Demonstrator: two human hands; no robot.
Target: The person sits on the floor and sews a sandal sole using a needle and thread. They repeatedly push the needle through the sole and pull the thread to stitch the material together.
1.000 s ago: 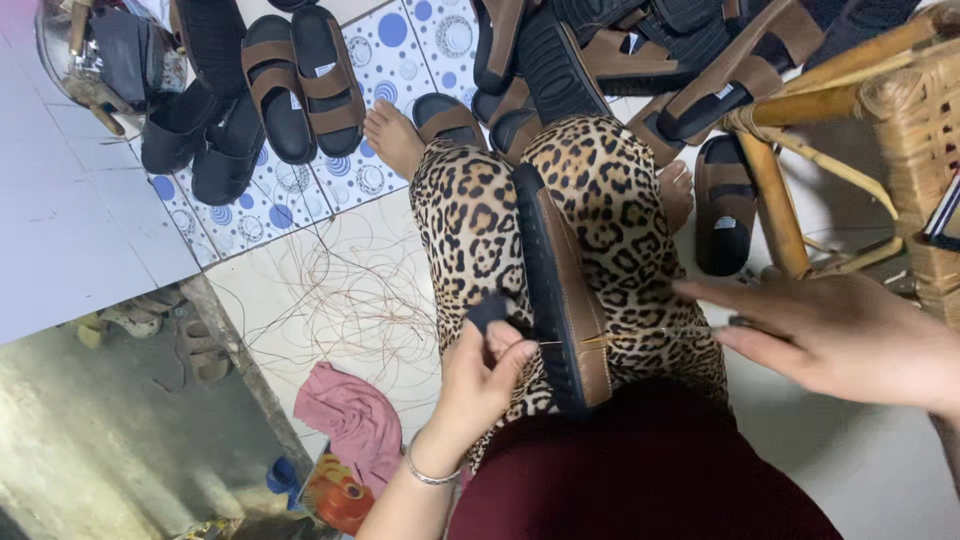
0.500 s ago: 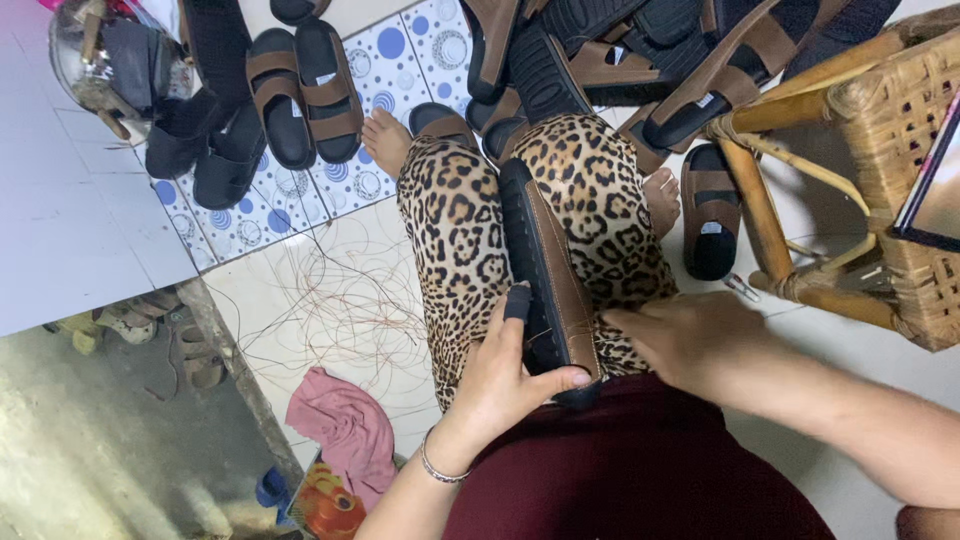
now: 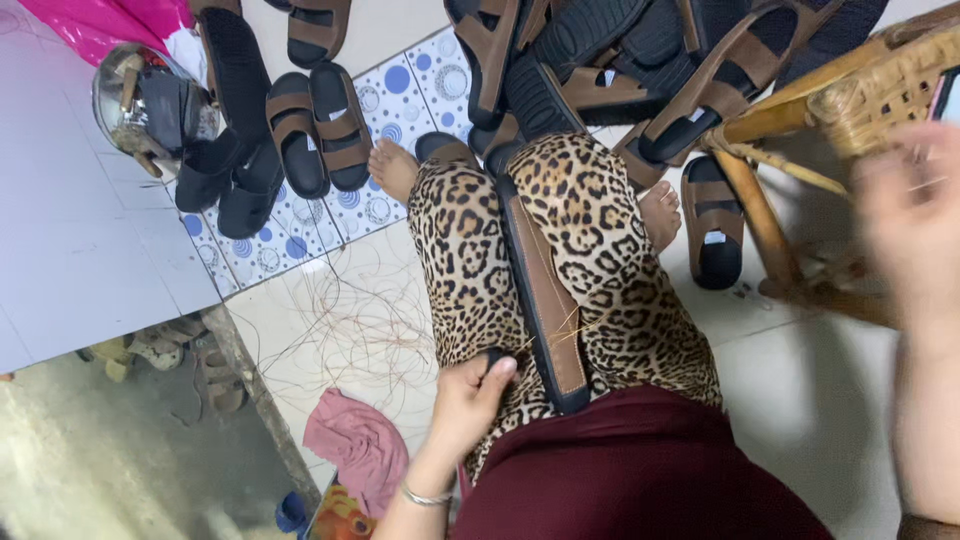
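— Brown leather over a black sole: that is the sandal sole [image 3: 540, 300] we have lying lengthwise between our knees, on the leopard-print trousers [image 3: 600, 240], toe end pointing away from us.

— And our left hand [image 3: 470, 400]?

— It sits at the near end of the sole, on its left side, fingers curled shut around a small dark tool [image 3: 493, 357] whose tip just shows above the thumb. A silver bracelet [image 3: 427, 495] rings the wrist. A thin tan thread [image 3: 560, 325] crosses the sole close by.

— Our right hand [image 3: 915, 215]?

— Raised off to the right, well apart from the sole and blurred; we cannot tell whether its fingers are spread or pinched. It hangs in front of a wicker stool [image 3: 850, 100].

— What lies around us?

— Our bare feet rest on the floor, and beyond them is a heap of finished brown-strapped sandals [image 3: 620, 60]. More pairs [image 3: 320, 125] lie on the blue-dotted tiles [image 3: 250, 240] to the left, beside a metal bowl [image 3: 125, 105] of tools. Loose threads [image 3: 340, 330] are scattered over the pale floor left of our leg, with a pink cloth [image 3: 360, 445] near our left elbow.
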